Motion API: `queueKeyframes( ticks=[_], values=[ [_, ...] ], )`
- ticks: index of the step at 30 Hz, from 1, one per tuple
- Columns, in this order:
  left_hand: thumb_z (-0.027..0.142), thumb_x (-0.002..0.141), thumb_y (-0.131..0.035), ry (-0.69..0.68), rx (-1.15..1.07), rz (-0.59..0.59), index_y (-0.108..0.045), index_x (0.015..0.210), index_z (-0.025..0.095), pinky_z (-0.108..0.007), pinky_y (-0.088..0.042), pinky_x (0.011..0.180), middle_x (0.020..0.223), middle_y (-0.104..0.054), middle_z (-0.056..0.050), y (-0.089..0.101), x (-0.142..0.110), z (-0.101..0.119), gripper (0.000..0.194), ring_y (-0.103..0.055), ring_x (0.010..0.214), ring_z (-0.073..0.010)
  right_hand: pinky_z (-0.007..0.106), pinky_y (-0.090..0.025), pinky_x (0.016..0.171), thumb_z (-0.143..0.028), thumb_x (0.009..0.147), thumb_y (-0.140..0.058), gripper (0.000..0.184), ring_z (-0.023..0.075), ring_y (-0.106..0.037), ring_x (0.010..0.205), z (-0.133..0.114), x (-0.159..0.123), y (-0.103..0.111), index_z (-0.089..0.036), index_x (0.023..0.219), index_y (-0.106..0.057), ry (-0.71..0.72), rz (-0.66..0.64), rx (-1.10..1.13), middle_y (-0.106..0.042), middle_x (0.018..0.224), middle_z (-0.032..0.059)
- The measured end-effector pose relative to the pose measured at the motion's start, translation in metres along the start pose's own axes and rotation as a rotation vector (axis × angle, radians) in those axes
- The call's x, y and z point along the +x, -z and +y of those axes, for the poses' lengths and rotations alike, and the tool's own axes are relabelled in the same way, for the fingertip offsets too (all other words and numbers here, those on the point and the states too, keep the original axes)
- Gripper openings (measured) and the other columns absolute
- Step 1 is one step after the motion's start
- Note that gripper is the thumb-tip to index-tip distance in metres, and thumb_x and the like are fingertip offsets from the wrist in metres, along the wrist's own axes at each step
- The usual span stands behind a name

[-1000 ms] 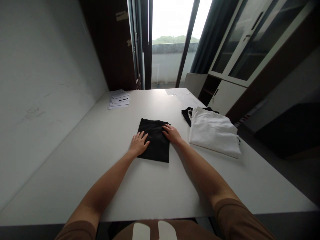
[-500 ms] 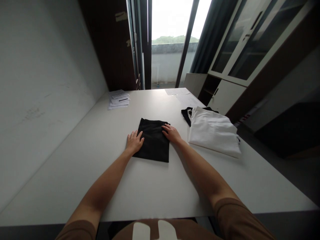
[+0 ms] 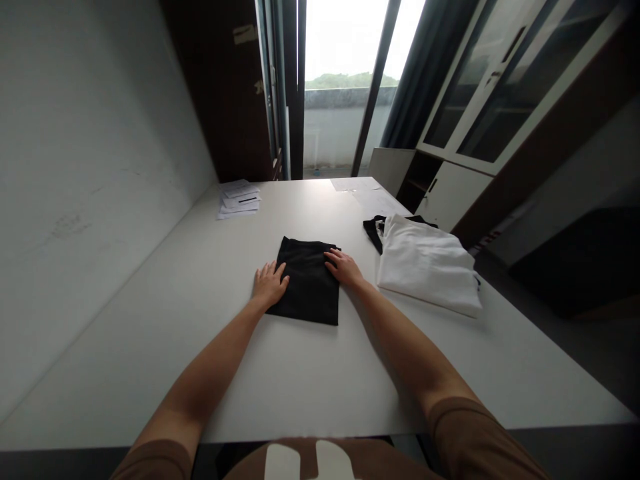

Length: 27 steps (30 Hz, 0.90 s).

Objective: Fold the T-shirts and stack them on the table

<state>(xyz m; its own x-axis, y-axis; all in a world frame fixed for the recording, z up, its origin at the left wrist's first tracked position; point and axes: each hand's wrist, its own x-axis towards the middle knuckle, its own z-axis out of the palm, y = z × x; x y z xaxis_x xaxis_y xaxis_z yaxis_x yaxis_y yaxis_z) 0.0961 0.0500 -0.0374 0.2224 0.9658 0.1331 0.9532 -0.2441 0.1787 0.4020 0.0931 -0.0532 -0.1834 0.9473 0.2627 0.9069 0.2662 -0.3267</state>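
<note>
A black folded garment [image 3: 307, 287] lies flat on the white table [image 3: 300, 373] in front of me, in a roughly square shape; its exact kind does not show. Over its left edge rests my left hand [image 3: 270, 283], fingers spread and lying flat. My right hand [image 3: 345, 267] touches the upper right corner, its fingers stretched out on the cloth. Neither hand grasps anything.
To the right lies a pile of folded clothes, with a white garment [image 3: 425, 263] over a black one [image 3: 373, 233]. Papers [image 3: 239, 200] sit at the far left, more sheets [image 3: 373, 199] at the far right. A wall [image 3: 90, 187] borders the table's left side.
</note>
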Motion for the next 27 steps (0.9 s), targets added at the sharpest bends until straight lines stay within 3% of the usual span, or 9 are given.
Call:
queueKeyframes(
  ticks=[27],
  values=[
    [0.051,0.103,-0.036,0.001,-0.008,-0.001,-0.043,0.157,0.030,-0.056,-0.022,0.124,0.165,-0.036,-0.008,-0.0010,0.0003,0.0000,0.058,-0.029,0.153,-0.0315,0.048,-0.034,0.122,-0.042,0.101,-0.053,0.047,0.0281,-0.044,0.145,-0.0012,-0.0010,0.0012,-0.027,0.146,-0.058,-0.008,0.002,-0.003,-0.048,0.157,0.0078]
  ],
)
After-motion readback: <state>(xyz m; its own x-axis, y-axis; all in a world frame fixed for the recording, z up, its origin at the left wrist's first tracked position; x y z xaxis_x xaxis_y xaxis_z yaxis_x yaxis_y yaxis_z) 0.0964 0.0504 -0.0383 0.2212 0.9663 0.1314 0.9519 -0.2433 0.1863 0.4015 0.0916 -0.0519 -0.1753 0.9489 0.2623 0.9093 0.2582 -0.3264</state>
